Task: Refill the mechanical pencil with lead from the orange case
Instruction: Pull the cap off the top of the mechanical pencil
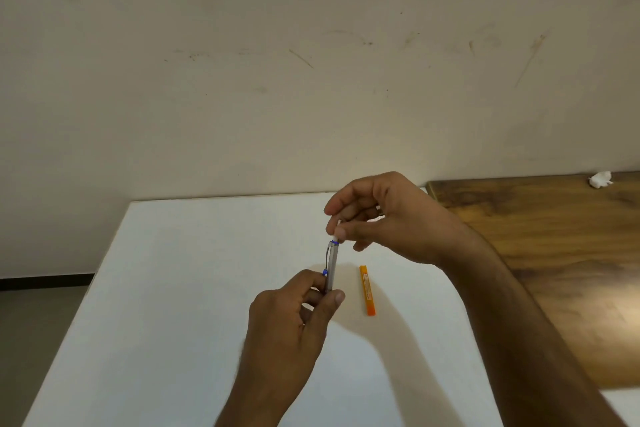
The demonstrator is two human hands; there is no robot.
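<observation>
My left hand [294, 319] grips the lower part of a silver mechanical pencil [331, 263] with blue trim, held upright above the white table [180, 288]. My right hand [384, 218] pinches the small white cap or eraser [335, 237] at the pencil's top end between thumb and forefinger. The orange lead case [367, 290] lies flat on the table just right of the pencil, untouched by either hand. The pencil's tip is hidden inside my left hand.
A brown wooden surface [554, 270] adjoins the white table on the right, with a crumpled white tissue [601, 179] at its far edge. A scuffed cream wall [311, 62] rises behind. Grey floor [34, 315] shows at the left.
</observation>
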